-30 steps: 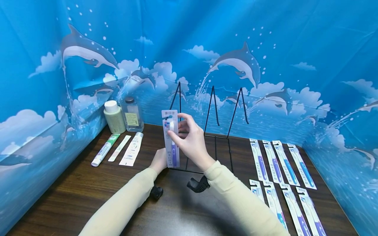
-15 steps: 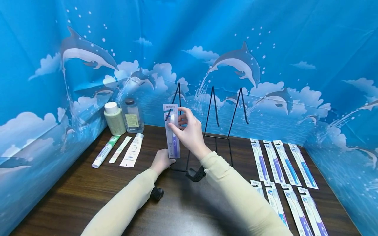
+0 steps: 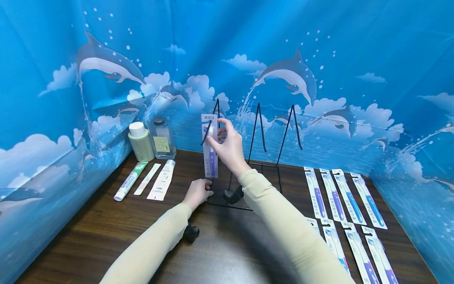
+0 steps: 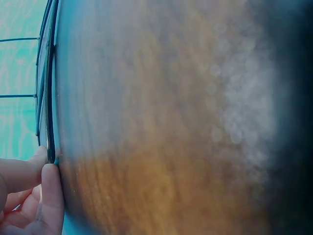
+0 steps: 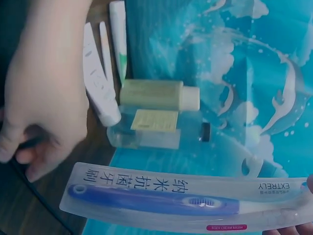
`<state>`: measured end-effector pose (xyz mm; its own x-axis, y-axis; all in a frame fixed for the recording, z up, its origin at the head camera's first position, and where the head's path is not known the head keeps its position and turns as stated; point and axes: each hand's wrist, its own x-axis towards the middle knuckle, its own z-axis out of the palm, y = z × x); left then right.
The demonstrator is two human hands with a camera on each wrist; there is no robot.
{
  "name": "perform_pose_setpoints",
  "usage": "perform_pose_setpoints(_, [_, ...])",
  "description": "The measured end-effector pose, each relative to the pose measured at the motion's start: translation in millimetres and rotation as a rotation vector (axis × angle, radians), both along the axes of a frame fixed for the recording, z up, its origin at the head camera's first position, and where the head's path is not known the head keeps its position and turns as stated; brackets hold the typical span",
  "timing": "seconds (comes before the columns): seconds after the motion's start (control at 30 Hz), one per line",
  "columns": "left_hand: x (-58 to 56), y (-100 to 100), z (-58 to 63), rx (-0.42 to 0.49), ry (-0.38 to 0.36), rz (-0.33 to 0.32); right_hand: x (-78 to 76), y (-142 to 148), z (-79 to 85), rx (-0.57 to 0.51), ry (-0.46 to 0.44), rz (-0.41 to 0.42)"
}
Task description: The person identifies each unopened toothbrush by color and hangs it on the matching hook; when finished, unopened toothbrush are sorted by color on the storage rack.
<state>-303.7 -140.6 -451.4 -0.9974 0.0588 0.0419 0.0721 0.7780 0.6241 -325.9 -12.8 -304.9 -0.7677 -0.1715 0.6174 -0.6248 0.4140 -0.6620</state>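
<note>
In the head view my right hand (image 3: 228,148) pinches a packaged toothbrush (image 3: 210,159) by its side edge, thumb in front. The pack is upright, and its purple handle points down. The left hook (image 3: 207,134) of a black wire display rack (image 3: 232,206) runs out through the hole near the pack's top. My left hand (image 3: 197,193) holds the front left corner of the rack's base. In the left wrist view its thumb and fingers pinch the black wire (image 4: 50,107). Close up in the right wrist view, the toothbrush pack (image 5: 156,199) crosses the lower part.
Several packaged toothbrushes (image 3: 333,195) lie in two rows on the right of the dark wooden table. At the left lie a toothpaste tube (image 3: 130,181), a narrow white packet (image 3: 147,179) and a white tube (image 3: 162,180). Behind them stand a green bottle (image 3: 140,142) and a clear bottle (image 3: 162,140).
My right hand has raised the toothbrush pack and moved it back, so the left hook now passes farther through its hole. My left hand stays at the rack's corner.
</note>
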Motion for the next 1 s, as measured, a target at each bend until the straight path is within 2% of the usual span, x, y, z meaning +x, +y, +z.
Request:
perform_pose_setpoints(0.33, [-1.2, -2.4, -2.6, 0.005, 0.014, 0.018, -30.9, -6.7, 4.9, -0.034, -0.052, -0.051])
perform_pose_setpoints(0.63, [-2.3, 3.4, -5.1, -0.046, 0.056, 0.01, -54.5, -8.7, 10.6, -0.037, -0.106, -0.107])
perform_pose_setpoints(0.8, [-3.4, 5.5, -7.0, -0.055, 0.063, 0.006, -60.8, -6.7, 12.5, -0.021, -0.16, -0.128])
perform_pose_setpoints(1.0, [-2.1, 4.3, -5.0, -0.039, 0.051, 0.006, -59.4, -6.2, 14.6, -0.002, -0.185, -0.12])
